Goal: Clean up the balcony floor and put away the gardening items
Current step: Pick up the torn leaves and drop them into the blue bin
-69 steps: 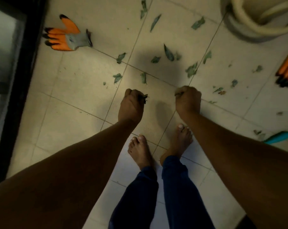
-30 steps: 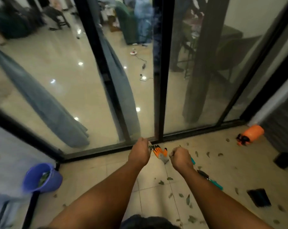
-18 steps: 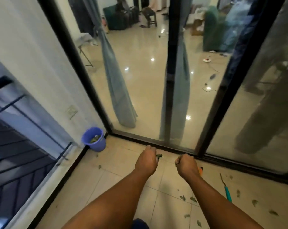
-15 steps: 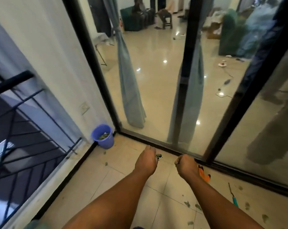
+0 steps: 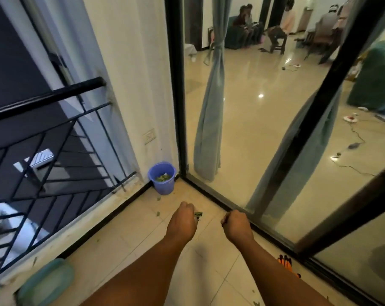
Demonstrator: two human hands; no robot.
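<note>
At the far left a black metal railing [image 5: 43, 138] closes the balcony, and below it, at the bottom left corner, lies a pale green flat object [image 5: 47, 281] whose kind I cannot tell. A white wall [image 5: 129, 74] with a small socket plate [image 5: 149, 136] stands behind the railing.

In the corner where this wall meets the glass door stands a blue bucket [image 5: 162, 177], upright on the floor, with green leaves inside it. A few single leaves [image 5: 158, 214] lie on the tiled floor [image 5: 125, 235] between the bucket and the hands.

The left hand [image 5: 182, 224] is closed into a fist, and a bunch of green leaf pieces [image 5: 198, 215] sticks out from it on the thumb side. The right hand [image 5: 236, 226], just beside it, is also curled into a fist. Something thin seems to show at its fingers, but I cannot tell what it is or if the hand really holds it. Both hands are above the floor, well apart from the bucket.

To the right, partly hidden behind the right forearm, an orange glove [image 5: 285, 262] lies on the floor near the black door frame [image 5: 275, 237]. Behind the glass hangs a grey-blue curtain [image 5: 209, 120].
</note>
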